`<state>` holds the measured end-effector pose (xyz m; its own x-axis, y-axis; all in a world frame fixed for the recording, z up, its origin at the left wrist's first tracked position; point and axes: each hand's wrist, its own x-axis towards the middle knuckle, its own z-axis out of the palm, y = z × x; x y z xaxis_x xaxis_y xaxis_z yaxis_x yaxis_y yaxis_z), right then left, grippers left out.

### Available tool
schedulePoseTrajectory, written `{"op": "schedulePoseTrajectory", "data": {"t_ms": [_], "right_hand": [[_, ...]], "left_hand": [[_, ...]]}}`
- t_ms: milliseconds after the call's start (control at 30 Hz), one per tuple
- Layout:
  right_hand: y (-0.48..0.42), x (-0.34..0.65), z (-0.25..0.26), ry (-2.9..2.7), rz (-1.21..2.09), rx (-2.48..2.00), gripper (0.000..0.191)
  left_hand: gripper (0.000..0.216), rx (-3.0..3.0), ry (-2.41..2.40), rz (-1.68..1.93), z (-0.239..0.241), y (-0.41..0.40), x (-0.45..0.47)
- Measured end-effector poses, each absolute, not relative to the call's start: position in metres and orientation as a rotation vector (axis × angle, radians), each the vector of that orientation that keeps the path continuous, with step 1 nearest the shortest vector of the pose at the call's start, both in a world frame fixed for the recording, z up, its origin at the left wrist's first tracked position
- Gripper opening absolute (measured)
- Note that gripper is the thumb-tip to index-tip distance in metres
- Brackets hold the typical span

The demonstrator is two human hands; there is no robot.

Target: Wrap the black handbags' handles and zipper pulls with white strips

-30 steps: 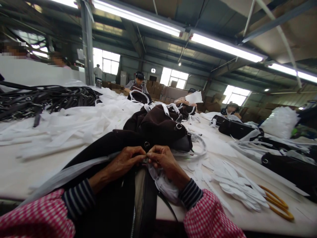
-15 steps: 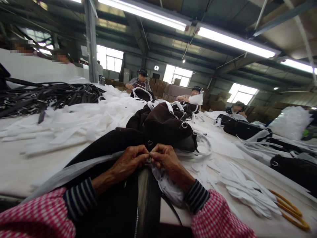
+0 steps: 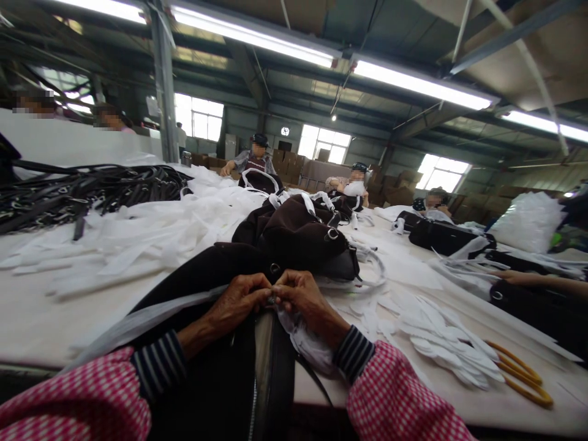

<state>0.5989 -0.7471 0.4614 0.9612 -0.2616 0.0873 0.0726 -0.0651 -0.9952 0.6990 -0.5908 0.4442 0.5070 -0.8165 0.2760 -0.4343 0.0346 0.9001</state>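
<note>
A black bag (image 3: 197, 392) lies right in front of me, its zip (image 3: 253, 404) running down towards my body. At the bag's far end my left hand (image 3: 236, 303) and my right hand (image 3: 305, 300) meet, fingertips pinched together. A small shiny piece shows between them, mostly covered by the fingers, and I cannot make out what it is. A white wrapped strap (image 3: 169, 304) passes behind my left wrist. Crumpled white wrapping (image 3: 305, 340) hangs under my right hand. Just beyond my fingers rests another dark bag (image 3: 294, 229) with metal rings.
Black straps with metal clips (image 3: 110, 190) are heaped at left, beside white strips (image 3: 160, 233). At right lie white cut pieces (image 3: 450, 343) and yellow-handled scissors (image 3: 523, 373). A co-worker's hand (image 3: 523, 278) rests on a black bag (image 3: 542, 312). Other people work across the table.
My view has shifted slightly. Both hands keep their pinch at the same spot on the bag. A co-worker's hand has come in from the right onto the black bag there.
</note>
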Motion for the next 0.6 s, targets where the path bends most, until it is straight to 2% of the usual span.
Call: {"op": "schedulePoseTrajectory", "data": {"t_ms": [233,433,600], "right_hand": [[-0.749,0.6,0.46,0.113,-0.246,-1.609,0.022],[-0.754,0.6,0.466,0.144,-0.352,-1.654,0.024],[-0.768,0.55,0.493,0.0,-0.48,-2.185,0.02]], "left_hand": [[0.036,1.576,-1.111,-0.403,0.443,-0.592,0.701],[0.036,1.57,-1.123,-0.368,0.45,-0.592,0.701],[0.026,1.643,-1.177,-0.214,0.455,-0.589,0.697]]}}
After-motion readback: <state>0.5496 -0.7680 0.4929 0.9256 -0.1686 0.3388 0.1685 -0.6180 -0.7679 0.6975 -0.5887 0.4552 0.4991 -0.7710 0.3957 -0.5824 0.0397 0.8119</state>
